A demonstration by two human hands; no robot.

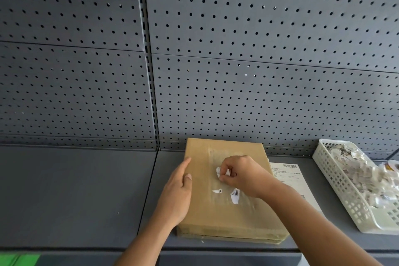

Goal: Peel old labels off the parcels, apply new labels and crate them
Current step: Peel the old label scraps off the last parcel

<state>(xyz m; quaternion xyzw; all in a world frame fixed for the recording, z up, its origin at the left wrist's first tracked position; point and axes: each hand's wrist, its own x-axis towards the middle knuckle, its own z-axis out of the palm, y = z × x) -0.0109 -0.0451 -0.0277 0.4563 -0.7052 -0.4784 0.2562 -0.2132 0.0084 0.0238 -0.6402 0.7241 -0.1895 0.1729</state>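
The right hand's [241, 176] curled fingertips pinch a torn white label scrap [218, 172] on top of the flat brown cardboard parcel [216, 218]. The left hand [177, 192] rests with straight fingers along the parcel's left edge. The parcel lies on the dark grey metal shelf [75, 190], with two barcode remnants [235, 195] still stuck on it. Just to its right lies a white printed label sheet [289, 174], then a white slotted plastic basket [336, 179] holding paper scraps.

Grey shelf [75, 196], brown parcel [207, 218] flat on it; label sheet [289, 176] beside, white basket [345, 192] rightmost
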